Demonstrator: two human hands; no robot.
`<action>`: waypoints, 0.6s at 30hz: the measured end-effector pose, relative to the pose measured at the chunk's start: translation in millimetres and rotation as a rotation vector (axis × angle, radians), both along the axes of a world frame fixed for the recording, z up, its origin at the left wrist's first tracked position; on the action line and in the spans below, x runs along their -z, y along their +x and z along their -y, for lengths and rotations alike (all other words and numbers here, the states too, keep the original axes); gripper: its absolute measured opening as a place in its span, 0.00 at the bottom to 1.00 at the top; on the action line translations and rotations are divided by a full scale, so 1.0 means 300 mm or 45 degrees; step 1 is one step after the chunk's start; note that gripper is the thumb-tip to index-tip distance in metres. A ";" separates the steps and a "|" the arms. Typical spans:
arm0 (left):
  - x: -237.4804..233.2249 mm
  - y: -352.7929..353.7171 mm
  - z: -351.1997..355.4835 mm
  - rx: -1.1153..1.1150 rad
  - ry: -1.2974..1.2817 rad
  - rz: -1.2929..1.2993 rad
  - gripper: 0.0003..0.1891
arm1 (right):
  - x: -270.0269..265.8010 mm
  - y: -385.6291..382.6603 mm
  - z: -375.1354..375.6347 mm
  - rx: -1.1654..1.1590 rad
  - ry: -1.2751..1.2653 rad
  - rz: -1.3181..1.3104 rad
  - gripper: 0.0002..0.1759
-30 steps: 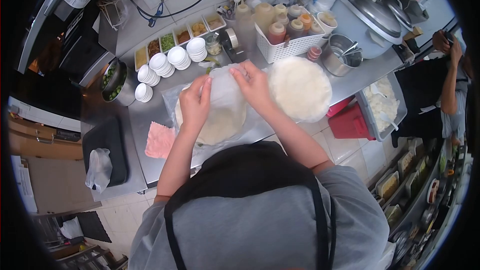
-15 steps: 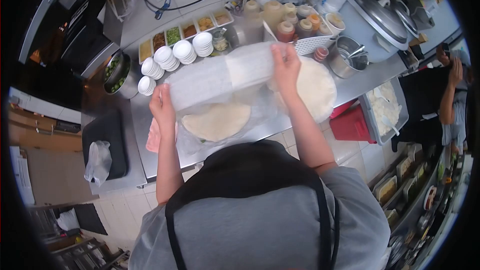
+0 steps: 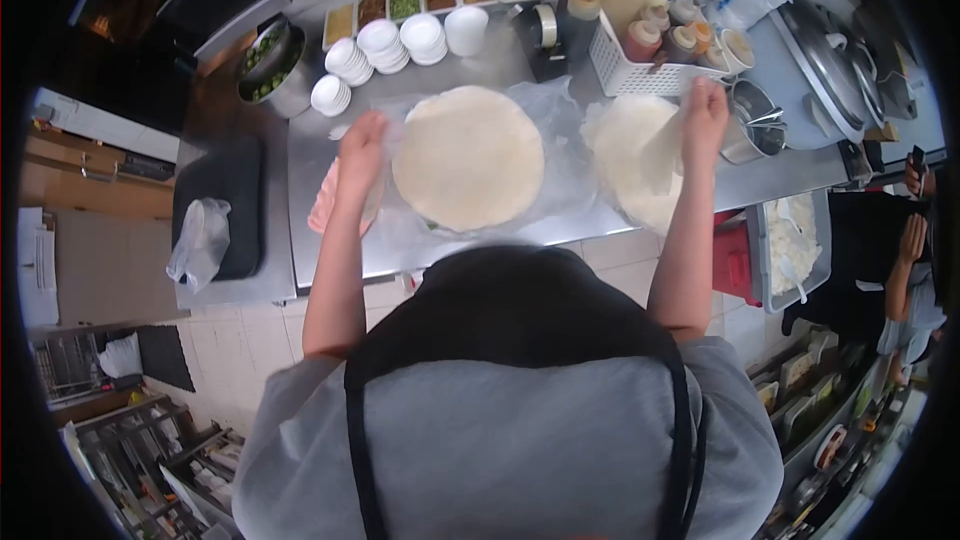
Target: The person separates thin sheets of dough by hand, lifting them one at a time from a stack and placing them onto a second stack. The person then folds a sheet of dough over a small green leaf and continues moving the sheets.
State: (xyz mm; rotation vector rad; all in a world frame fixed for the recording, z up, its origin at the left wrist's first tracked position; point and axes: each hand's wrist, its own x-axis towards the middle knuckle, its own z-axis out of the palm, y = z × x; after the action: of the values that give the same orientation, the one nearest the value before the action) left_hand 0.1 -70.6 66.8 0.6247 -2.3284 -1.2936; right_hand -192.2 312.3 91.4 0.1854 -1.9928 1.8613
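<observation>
Stainless counter (image 3: pixel 312 155) supports a pale dough round (image 3: pixel 468 158), flat upon translucent film (image 3: pixel 565 155); I take that round as clock centre. White stacked dishes (image 3: pixel 422 43) stand at eleven o'clock, a bottle basket (image 3: pixel 640 77) at two. My left hand (image 3: pixel 363 145) is at nine; my right hand (image 3: pixel 706 110), at three, beside a second round (image 3: pixel 632 145). Fingers appear curled but blurred; I cannot tell whether either hand grips anything.

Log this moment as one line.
left-hand grip: near pink cloth, hold unclear | right-hand grip: near bottle basket, hold unclear | centre dough round: on plastic sheet
</observation>
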 end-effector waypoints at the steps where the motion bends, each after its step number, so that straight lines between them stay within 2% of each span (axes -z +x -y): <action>1: -0.032 -0.005 -0.063 0.044 0.121 -0.014 0.12 | 0.022 -0.023 -0.045 -0.018 0.012 0.021 0.12; 3: -0.067 -0.030 -0.104 0.256 0.836 -0.089 0.13 | 0.038 -0.077 -0.103 -0.041 -0.130 0.127 0.10; 4: -0.105 -0.035 -0.123 0.237 0.836 -0.086 0.13 | 0.041 -0.082 -0.110 -0.058 -0.129 0.137 0.10; 6: -0.173 -0.044 -0.143 0.284 1.315 -0.202 0.14 | -0.058 -0.046 -0.108 -0.315 -0.606 0.361 0.11; 9: -0.093 -0.049 -0.108 0.325 1.359 -0.254 0.15 | -0.128 0.006 0.002 -0.405 -0.669 0.377 0.13; 12: 0.130 -0.060 -0.050 0.147 1.346 -0.200 0.15 | -0.179 0.058 0.167 -0.737 -0.733 0.343 0.13; 13: 0.205 -0.048 -0.032 0.134 1.341 -0.191 0.15 | -0.198 0.084 0.224 -0.742 -0.741 0.357 0.13; 15: 0.324 -0.012 -0.015 -0.125 1.165 0.055 0.17 | -0.227 0.134 0.324 -0.984 -0.801 0.320 0.15; 16: 0.363 0.009 -0.006 -0.135 1.167 0.058 0.17 | -0.227 0.155 0.359 -0.988 -0.801 0.330 0.15; 18: 0.381 0.034 0.003 -0.059 0.997 0.075 0.18 | -0.236 0.194 0.420 -1.072 -1.032 0.328 0.17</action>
State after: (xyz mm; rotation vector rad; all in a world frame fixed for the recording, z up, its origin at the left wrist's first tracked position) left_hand 10.5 -71.6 -47.6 0.9393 -1.7689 -2.1886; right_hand -134.0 186.2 162.2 0.6287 -1.1693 3.1937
